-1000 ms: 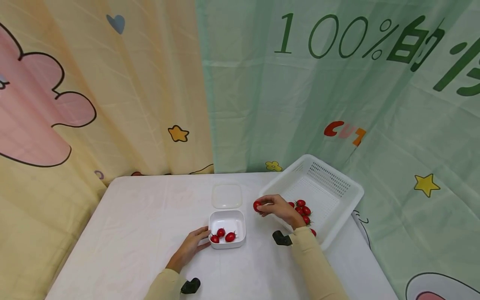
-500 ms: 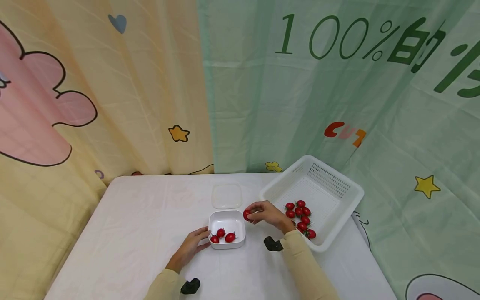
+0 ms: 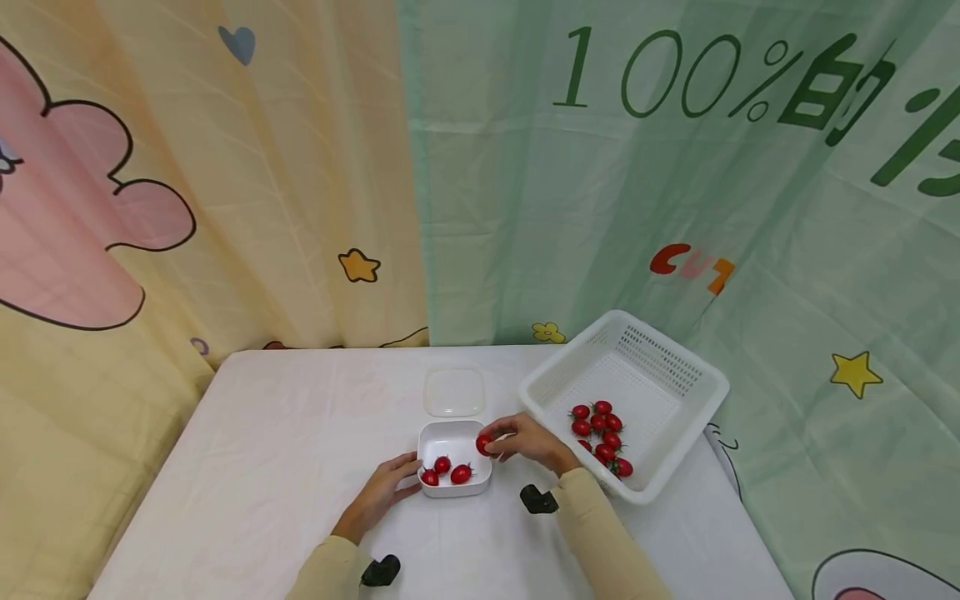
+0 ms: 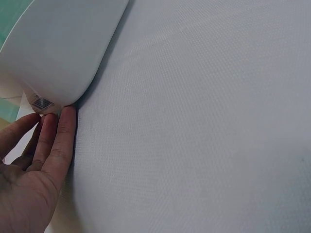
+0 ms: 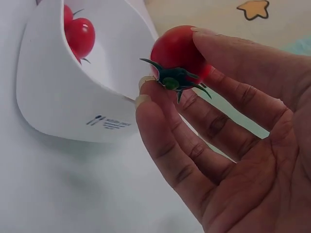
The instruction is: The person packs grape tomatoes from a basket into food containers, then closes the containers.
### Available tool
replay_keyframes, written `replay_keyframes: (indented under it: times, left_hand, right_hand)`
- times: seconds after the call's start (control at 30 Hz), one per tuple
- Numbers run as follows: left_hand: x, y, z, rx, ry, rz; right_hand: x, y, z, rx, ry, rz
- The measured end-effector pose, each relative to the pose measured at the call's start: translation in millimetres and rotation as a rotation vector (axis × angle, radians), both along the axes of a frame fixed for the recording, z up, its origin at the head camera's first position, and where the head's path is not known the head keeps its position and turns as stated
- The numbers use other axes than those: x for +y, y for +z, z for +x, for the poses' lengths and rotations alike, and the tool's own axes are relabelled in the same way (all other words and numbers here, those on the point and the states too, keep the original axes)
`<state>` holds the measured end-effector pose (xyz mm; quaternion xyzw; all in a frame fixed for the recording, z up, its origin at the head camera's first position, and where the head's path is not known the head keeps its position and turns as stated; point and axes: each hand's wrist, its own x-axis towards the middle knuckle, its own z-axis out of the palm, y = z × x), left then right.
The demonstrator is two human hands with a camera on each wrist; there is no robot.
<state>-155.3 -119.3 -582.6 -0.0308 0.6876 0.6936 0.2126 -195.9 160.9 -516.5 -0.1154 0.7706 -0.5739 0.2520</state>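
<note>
My right hand point(image 3: 527, 441) pinches a red cherry tomato point(image 5: 176, 51) between thumb and fingers, its green stem end showing in the right wrist view. In the head view this tomato is at the right rim of a small white square box point(image 3: 454, 491). Several cherry tomatoes point(image 3: 461, 474) lie inside the box, towards its near side. At the box's left side is my left hand point(image 3: 377, 498). The left wrist view shows its fairly straight fingers point(image 4: 60, 148) touching the box's lower edge beside a barcode label point(image 4: 43, 103).
A large white perforated basket point(image 3: 678, 450) stands at the right, with several cherry tomatoes point(image 3: 604, 451) in its near left part. A translucent lid point(image 3: 453, 392) lies behind the small box. The white-covered table point(image 3: 300, 417) meets printed curtains point(image 3: 495, 208) at the back.
My right hand has moved left and slightly nearer with the tomato, from beside the basket to the box's right rim. The left hand and the box have kept their places.
</note>
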Motion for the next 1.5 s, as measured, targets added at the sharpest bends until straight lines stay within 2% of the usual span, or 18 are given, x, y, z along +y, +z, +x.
replay_keyframes:
  times: [0.3, 0.5, 1.0, 1.3, 1.5]
  left_hand:
    - [0, -0.9, -0.1, 0.005, -0.014, 0.002]
    - [1, -1.6, -0.6, 0.007, 0.003, 0.002]
    - [0, 0.6, 0.4, 0.012, -0.013, 0.007]
    - [-1, -0.3, -1.2, 0.008, -0.026, 0.001]
    - [-1, 0.4, -0.8, 0.000, -0.010, 0.004]
  right_hand:
    - [-10, -3.0, 7.3, 0.000, 0.018, 0.026]
    - [-14, -4.2, 8.6, -0.001, 0.022, 0.067]
    - [-17, -5.6, 10.8, 0.055, 0.069, 0.136]
    - [-18, -3.7, 11.0, 0.074, 0.100, 0.123]
    - [-14, -2.9, 11.9, 0.056, 0.070, 0.123]
